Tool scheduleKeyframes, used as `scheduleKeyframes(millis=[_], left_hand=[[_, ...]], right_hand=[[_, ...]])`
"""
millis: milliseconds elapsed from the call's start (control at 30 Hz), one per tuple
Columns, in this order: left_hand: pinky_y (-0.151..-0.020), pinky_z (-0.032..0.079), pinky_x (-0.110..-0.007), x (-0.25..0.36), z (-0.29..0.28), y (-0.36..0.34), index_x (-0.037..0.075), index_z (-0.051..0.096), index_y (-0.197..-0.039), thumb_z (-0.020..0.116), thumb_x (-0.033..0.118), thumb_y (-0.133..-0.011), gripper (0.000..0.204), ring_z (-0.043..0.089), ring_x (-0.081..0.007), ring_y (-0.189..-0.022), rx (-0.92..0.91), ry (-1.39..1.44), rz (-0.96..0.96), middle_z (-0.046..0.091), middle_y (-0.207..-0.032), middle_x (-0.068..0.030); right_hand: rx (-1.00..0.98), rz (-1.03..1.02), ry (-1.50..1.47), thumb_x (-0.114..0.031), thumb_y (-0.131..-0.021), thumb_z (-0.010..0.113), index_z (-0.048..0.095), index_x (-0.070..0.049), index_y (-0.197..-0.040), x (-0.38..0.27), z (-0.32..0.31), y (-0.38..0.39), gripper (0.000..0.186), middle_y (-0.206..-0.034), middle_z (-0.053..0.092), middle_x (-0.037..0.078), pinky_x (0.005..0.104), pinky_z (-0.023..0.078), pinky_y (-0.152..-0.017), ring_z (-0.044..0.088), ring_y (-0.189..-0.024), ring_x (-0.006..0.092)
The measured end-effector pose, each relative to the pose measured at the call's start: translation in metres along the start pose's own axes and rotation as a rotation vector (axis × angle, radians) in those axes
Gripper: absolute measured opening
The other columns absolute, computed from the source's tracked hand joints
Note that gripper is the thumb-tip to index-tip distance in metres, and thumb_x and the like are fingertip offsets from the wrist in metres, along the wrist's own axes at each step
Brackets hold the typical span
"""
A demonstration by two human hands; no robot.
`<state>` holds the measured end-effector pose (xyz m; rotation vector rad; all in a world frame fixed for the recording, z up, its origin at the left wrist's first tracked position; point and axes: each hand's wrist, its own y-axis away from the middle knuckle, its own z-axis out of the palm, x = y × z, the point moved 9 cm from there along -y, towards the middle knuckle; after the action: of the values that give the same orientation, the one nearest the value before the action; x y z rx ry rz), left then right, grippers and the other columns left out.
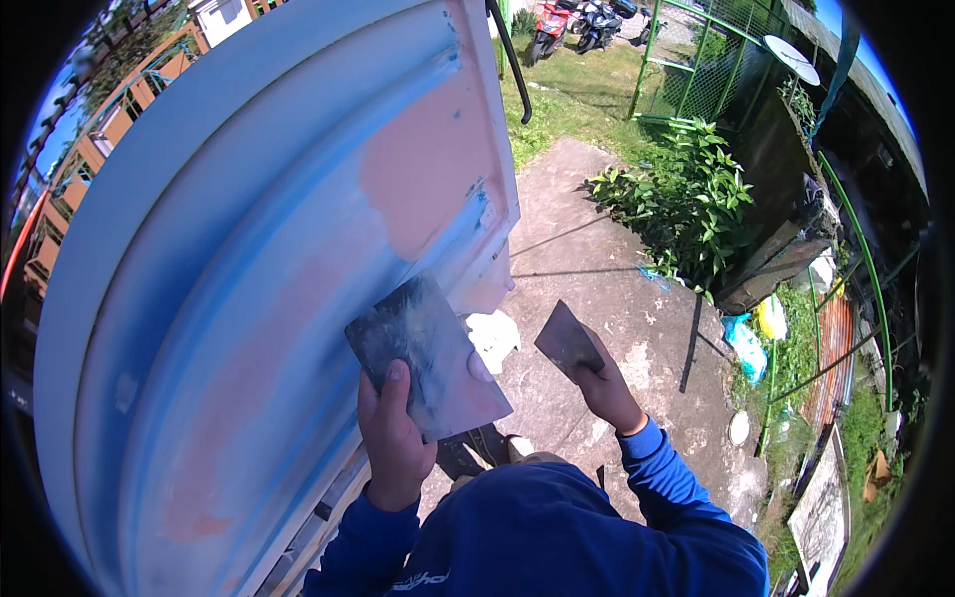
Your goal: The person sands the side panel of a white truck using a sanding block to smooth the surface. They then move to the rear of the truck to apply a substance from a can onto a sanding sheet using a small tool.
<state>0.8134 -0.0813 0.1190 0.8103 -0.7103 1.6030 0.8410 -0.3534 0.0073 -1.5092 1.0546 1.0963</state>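
My left hand point(395, 433) grips a flat rectangular board point(443, 373) by its near left edge, thumb on top. The board is dark at one end, with pale and pinkish smears across its face. In my right hand point(609, 388) is a thin dark spreader point(567, 341), pinched at its lower right part. A small gap separates the spreader from the board. To my left stands a large curved panel point(288, 269), blue and white, with a pink filler patch point(423, 179) near its far right edge. The board overlaps the panel in view; whether they touch I cannot tell.
A white scrap point(492, 340) shows beyond the board, over the concrete ground point(587, 234). Leafy bushes point(686, 194) grow at right, near blue and yellow plastic bags point(746, 348). A black hose-like strip point(512, 65) hangs past the panel's far corner. Motorbikes point(552, 28) stand farther off.
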Motion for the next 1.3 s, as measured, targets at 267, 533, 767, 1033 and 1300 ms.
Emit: scheduleKeyframes(millis=[267,533,767,1033,1300], left_hand=[[-0.101,0.048,-0.04,-0.002,-0.072,0.057,0.003,0.042,-0.141,0.053,0.022,-0.103,0.043,0.058,-0.0237,-0.118,0.294,-0.173,0.191,0.057,-0.131,-0.0116],[-0.104,0.046,-0.041,-0.023,-0.094,0.099,0.003,0.041,-0.142,0.053,0.024,-0.104,0.045,0.057,-0.0248,-0.121,0.522,-0.078,0.227,0.056,-0.132,-0.0118],[-0.105,0.046,-0.041,-0.017,-0.085,0.108,0.003,0.041,-0.142,0.052,0.024,-0.104,0.044,0.057,-0.0245,-0.122,0.548,-0.13,0.302,0.056,-0.132,-0.0113],[-0.104,0.046,-0.04,-0.028,-0.083,0.105,0.003,0.042,-0.14,0.051,0.022,-0.104,0.041,0.056,-0.024,-0.122,0.537,-0.135,0.267,0.056,-0.132,-0.0113],[-0.104,0.045,-0.039,-0.034,-0.081,0.103,0.003,0.041,-0.142,0.05,0.025,-0.105,0.044,0.056,-0.0239,-0.121,0.566,-0.179,0.216,0.056,-0.132,-0.0113]], right_hand=[[-0.121,0.254,-1.414,-0.06,-0.101,0.037,0.028,-0.01,-0.155,-0.046,0.032,-0.08,0.074,-0.156,0.036,0.018,0.072,0.031,-0.109,0.038,-0.142,0.0427],[-0.044,-0.57,-0.206,-0.045,-0.081,0.064,0.045,-0.008,-0.145,-0.174,0.028,-0.151,0.077,-0.15,0.039,0.016,0.0551,0.035,-0.111,0.039,-0.138,0.0395],[0.218,-1.148,0.674,-0.033,-0.071,0.071,0.066,-0.022,-0.124,-0.225,0.09,-0.178,0.055,-0.131,0.052,0.007,0.0559,0.03,-0.108,0.044,-0.127,0.0294],[0.143,-1.11,0.689,-0.033,-0.069,0.074,0.068,-0.024,-0.121,-0.192,0.108,-0.175,0.053,-0.129,0.054,0.004,0.0637,0.03,-0.105,0.044,-0.127,0.0296],[0.025,-0.933,0.672,-0.032,-0.067,0.076,0.067,-0.022,-0.122,-0.083,0.114,-0.149,0.057,-0.13,0.053,0.005,0.0657,0.028,-0.106,0.044,-0.128,0.032]])
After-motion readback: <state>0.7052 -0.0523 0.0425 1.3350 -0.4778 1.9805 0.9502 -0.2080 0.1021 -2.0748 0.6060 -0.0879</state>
